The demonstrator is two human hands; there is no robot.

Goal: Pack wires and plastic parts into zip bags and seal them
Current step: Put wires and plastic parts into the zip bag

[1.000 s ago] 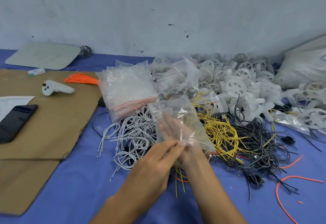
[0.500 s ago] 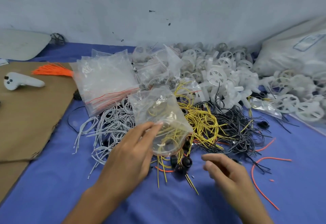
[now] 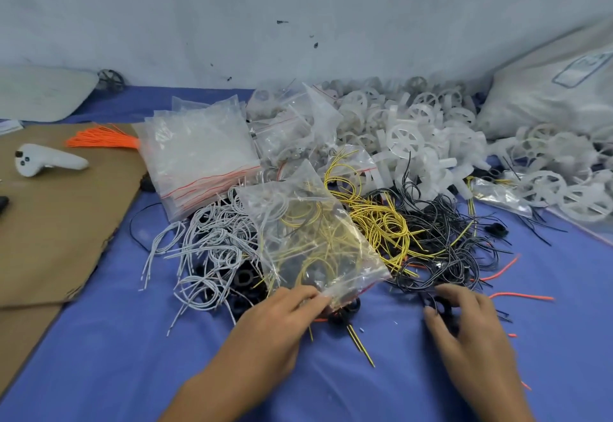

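A clear zip bag (image 3: pixel 311 239) lies over the wire pile, its red-striped mouth towards me, and my left hand (image 3: pixel 282 318) pinches that mouth edge. My right hand (image 3: pixel 464 325) is low on the blue cloth to the right. Its fingers curl round a small black plastic part (image 3: pixel 439 305) at the edge of the black wires (image 3: pixel 441 239). White wires (image 3: pixel 205 245) lie left of the bag, with yellow wires (image 3: pixel 381 222) behind it. More black plastic rings (image 3: pixel 245 279) sit under the bag. White plastic wheels (image 3: pixel 404 136) are heaped at the back.
A stack of empty zip bags (image 3: pixel 199 156) lies at the back left, beside an orange wire bundle (image 3: pixel 99 137). Brown cardboard (image 3: pixel 49 222) carries a white controller (image 3: pixel 43 162). A large white sack (image 3: pixel 557 96) leans at the right. Loose orange wires (image 3: pixel 520 296) lie by my right hand.
My right hand came out of the bag and moved right and down to the black parts. The left hand lowered the bag onto the wire pile, still holding its mouth.
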